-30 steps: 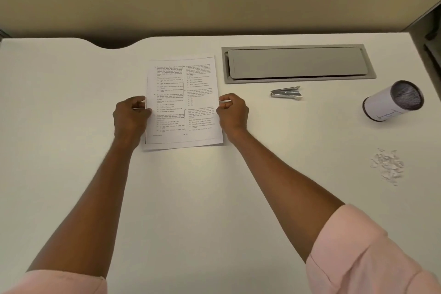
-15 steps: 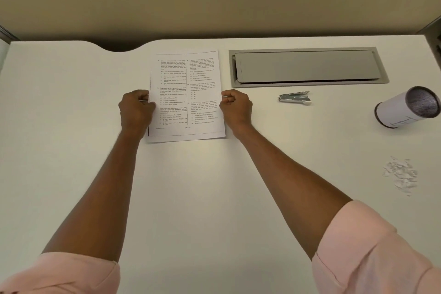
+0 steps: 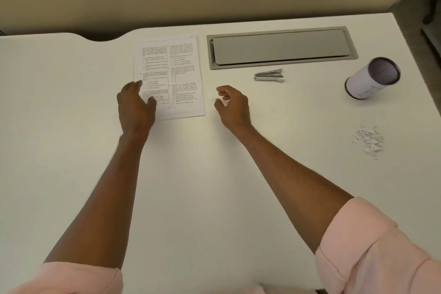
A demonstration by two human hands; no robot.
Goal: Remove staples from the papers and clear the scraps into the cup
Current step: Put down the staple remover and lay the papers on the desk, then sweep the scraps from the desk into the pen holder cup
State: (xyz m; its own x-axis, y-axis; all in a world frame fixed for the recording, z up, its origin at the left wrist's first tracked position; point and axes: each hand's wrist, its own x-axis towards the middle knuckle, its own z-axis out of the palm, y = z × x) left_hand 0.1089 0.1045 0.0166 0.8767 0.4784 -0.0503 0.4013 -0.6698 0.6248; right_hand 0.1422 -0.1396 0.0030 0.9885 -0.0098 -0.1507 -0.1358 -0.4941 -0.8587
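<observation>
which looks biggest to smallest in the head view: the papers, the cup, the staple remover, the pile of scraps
1. papers
2. cup
3. pile of scraps
4. staple remover, though it and the scraps look close.

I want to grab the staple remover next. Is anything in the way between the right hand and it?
No, nothing visible. Only bare white desk lies between the right hand and the staple remover. The papers sit off on the other side.

— Where's everything lying, off the papers (image 3: 177, 74)?
— Staple remover (image 3: 269, 75) sitting to their right, cup (image 3: 371, 79) standing farther right, scraps (image 3: 368, 141) lying nearer us, right again.
</observation>
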